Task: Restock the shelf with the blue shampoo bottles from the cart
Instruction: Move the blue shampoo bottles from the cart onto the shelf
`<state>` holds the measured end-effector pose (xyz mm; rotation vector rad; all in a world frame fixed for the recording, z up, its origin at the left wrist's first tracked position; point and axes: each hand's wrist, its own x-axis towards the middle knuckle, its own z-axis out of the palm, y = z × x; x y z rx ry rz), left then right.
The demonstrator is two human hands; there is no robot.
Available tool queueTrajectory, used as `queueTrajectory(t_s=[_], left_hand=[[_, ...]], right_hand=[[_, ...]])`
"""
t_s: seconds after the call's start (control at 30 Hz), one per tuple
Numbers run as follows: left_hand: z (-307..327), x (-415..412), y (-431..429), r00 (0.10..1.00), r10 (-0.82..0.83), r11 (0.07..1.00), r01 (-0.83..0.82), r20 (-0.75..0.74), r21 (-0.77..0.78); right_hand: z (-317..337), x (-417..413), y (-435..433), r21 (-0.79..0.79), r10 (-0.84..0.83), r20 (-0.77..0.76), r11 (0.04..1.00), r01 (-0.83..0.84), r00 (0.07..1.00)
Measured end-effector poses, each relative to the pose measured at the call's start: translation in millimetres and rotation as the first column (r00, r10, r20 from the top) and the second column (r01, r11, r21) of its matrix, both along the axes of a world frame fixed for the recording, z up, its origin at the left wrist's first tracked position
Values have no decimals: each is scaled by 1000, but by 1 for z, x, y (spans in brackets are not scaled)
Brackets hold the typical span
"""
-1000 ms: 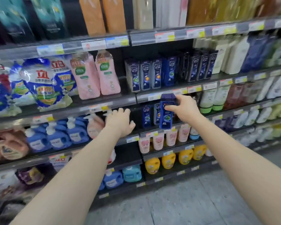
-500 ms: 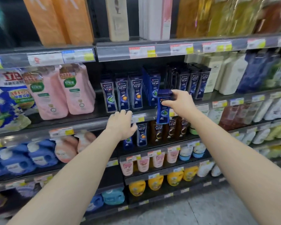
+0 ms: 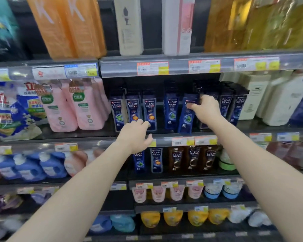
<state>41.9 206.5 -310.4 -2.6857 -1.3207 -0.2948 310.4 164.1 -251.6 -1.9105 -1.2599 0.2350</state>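
Note:
My right hand [image 3: 205,109] grips the top of a blue CLEAR shampoo bottle [image 3: 186,119]. The bottle tilts slightly, its base at the front edge of the middle shelf [image 3: 166,137], in the gap between a blue bottle on the left [image 3: 171,110] and the darker bottles on the right [image 3: 225,103]. Three more blue CLEAR bottles [image 3: 133,110] stand in a row further left on the same shelf. My left hand [image 3: 135,135] hovers at that shelf's front rail with fingers loosely spread, holding nothing. The cart is out of view.
Pink refill pouches [image 3: 73,105] and blue detergent bags [image 3: 12,109] fill the left bay. White bottles [image 3: 269,100] stand to the right. Below are more CLEAR bottles, blue [image 3: 156,159] and brown [image 3: 193,158]. Tall orange bottles [image 3: 66,27] crowd the shelf above.
My right hand has carried the blue bottle up from the lower shelves and into the gap on the middle shelf. The view has moved closer; my left hand has risen to the shelf rail.

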Motion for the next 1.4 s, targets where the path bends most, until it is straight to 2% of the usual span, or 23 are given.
queueTrajectory(t_s=[0.23,0.33,0.47,0.67,0.97,1.3,1.4], left_hand=[[-5,19,-4,998,62,998,-63,-12,-15],[-11,23,-7,997,79,997,-79,-16,-8],[-16,24,-11,997,82,996,-82,-9,-31],[-17,25,-11,997,73,997,-73,4,-33],[-20,28,-11,994,34,999,-34,102,-3],[-33,28,-8,987,50,999,-50,153,-1],[-39,30,-8,983,45,999,-50,178,21]], right_hand=[[-1,7,23,-21,59,-64,998,-61,996],[-15,8,32,23,108,-82,994,-106,991],[-30,10,45,36,77,-189,997,-72,979],[-48,9,49,-1,34,-261,999,-36,965],[-70,6,45,-135,-24,-138,991,5,990],[-92,6,58,-65,-128,-93,990,122,987],[-98,0,59,-60,-173,-136,984,166,976]])
